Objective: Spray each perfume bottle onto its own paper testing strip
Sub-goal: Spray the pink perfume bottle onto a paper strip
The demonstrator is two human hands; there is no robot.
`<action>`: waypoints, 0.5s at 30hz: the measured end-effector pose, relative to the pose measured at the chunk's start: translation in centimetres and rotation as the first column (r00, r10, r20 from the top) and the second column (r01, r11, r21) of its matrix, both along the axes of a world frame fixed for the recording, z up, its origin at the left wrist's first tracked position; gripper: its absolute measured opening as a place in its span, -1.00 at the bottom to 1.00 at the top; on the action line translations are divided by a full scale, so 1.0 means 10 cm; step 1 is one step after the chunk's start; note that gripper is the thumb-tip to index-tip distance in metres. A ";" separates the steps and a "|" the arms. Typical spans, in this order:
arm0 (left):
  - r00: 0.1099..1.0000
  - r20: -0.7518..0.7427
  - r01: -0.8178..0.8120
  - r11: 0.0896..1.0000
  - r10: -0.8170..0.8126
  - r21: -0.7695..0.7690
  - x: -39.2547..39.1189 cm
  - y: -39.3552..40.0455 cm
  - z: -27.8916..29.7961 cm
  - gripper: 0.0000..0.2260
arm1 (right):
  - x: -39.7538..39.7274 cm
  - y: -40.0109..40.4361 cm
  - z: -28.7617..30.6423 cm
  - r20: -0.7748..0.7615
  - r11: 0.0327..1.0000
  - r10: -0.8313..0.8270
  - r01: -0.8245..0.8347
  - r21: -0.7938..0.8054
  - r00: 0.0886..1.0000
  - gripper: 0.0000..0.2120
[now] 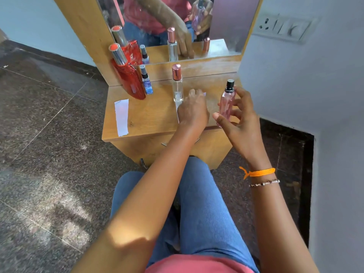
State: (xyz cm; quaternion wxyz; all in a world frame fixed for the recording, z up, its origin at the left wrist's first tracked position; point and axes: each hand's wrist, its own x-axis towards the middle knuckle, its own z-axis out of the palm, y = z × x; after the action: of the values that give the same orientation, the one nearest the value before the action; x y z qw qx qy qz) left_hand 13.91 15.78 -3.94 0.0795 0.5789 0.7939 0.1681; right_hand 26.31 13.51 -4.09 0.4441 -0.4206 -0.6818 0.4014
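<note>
Pink bottle (226,102) in right hand (239,123), upright

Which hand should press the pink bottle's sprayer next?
Probably the right hand: it holds the pink bottle upright, fingers by its black nozzle. The left hand rests on the paper strip.

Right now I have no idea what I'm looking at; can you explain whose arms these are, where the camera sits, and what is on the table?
There is one picture, from a camera worn on a person's head, looking down at their own arms and lap. The right hand holds a pink spray bottle upright above the wooden dressing table. The left hand rests palm down on the tabletop, partly covering a paper strip. Another white strip lies at the left. Standing by the mirror are a red bottle, a small blue bottle and a clear bottle.
</note>
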 end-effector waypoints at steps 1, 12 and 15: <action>1.000 0.001 -0.016 1.000 0.016 0.010 0.01 0.01 0.00 -0.78 | 0.00 0.00 0.00 0.006 1.000 0.007 -0.008 0.007 1.000 -0.43; 0.996 0.089 0.012 0.979 -0.031 0.202 -0.06 -0.24 0.06 -0.88 | 0.06 -0.02 0.04 -0.294 0.945 0.193 -0.258 -0.201 0.936 -0.55; 0.972 0.233 -0.007 0.983 -0.036 0.183 -0.16 -0.34 0.13 -0.89 | 0.03 -0.04 0.08 -0.537 0.877 0.230 -0.412 -0.247 0.812 -0.62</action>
State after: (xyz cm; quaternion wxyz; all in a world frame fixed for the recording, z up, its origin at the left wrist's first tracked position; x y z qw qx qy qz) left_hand 12.33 12.38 -2.68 0.1209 0.5657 0.7559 0.3067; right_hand 26.65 13.07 -3.31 0.4444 -0.2532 -0.5249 0.6803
